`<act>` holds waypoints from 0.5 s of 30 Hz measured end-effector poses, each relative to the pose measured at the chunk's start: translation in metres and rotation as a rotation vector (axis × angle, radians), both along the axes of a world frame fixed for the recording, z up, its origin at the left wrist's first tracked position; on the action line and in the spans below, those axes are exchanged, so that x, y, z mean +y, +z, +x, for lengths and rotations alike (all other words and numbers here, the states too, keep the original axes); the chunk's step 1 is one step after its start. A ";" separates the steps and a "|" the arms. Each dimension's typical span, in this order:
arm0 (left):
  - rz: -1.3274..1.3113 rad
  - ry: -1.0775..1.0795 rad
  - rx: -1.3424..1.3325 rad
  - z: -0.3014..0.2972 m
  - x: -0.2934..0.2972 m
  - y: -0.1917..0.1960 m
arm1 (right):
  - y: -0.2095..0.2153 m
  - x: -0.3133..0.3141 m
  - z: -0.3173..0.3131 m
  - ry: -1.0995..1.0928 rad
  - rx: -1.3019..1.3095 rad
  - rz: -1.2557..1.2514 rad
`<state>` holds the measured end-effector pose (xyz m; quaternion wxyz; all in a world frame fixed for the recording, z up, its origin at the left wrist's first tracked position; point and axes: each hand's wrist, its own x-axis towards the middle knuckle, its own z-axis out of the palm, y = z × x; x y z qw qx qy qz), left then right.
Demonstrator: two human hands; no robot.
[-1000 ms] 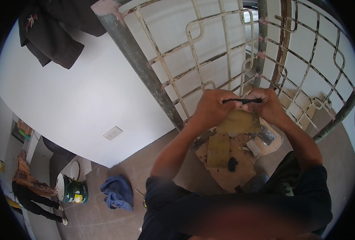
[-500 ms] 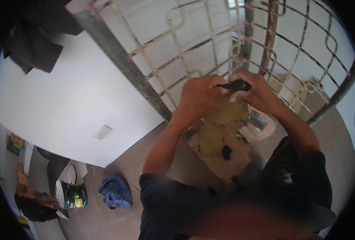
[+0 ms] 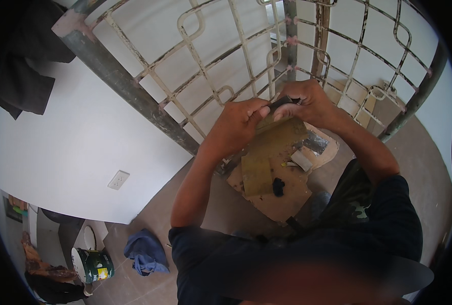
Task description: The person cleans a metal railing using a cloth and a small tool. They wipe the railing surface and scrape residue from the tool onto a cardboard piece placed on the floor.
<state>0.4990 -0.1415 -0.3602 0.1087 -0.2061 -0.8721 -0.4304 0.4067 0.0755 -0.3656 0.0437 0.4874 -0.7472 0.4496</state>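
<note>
A: Logging the hands. The left hand (image 3: 238,119) is curling its fingers and pressing its thumb against the near end of a slim dark tool (image 3: 283,103). Grip is closing on that tool.

B: And the right hand (image 3: 307,101)?

A: It is wrapping over the far end of the same dark tool, fingers folded down, so its grip is also clamping on it. The tool is lying roughly level, spanning between the two grips, with only its middle showing. What kind of tool it is, I cannot tell.

B: What is hanging below?

A: A sheet of yellowish sandpaper (image 3: 271,147) is hanging directly under both grips, its upper edge meeting the tool and the thumbs, its lower flap drooping toward the person's body. Whether it is wound round the tool is hidden by the fingers.

B: Surroundings?

A: Just beyond the grips, a painted metal grille (image 3: 205,56) with flaking cream paint is standing, close to the knuckles. Below the grips, on the floor, a piece of cardboard (image 3: 282,195) is lying with a small dark scrap (image 3: 278,186) on it, near the sandpaper's lower flap. Well off to the left-hand side and lower, a blue cloth (image 3: 145,251) and a green paint can (image 3: 94,264) are sitting on the tiled floor, beside a white wall (image 3: 58,152).
</note>
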 end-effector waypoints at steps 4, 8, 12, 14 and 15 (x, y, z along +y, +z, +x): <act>0.071 -0.150 -0.107 -0.005 -0.007 -0.002 | 0.003 0.001 0.002 0.069 -0.076 -0.002; 0.116 -0.242 -0.271 -0.010 -0.013 -0.005 | 0.003 0.003 0.001 0.123 0.028 0.035; 0.280 -0.290 -0.427 -0.012 -0.017 -0.012 | 0.001 0.002 0.000 0.157 0.171 0.048; 0.275 -0.257 -0.430 -0.013 -0.019 -0.013 | -0.001 -0.001 0.001 0.124 0.182 -0.007; 0.255 -0.235 -0.411 -0.013 -0.020 -0.012 | -0.001 -0.002 0.002 0.129 0.078 -0.025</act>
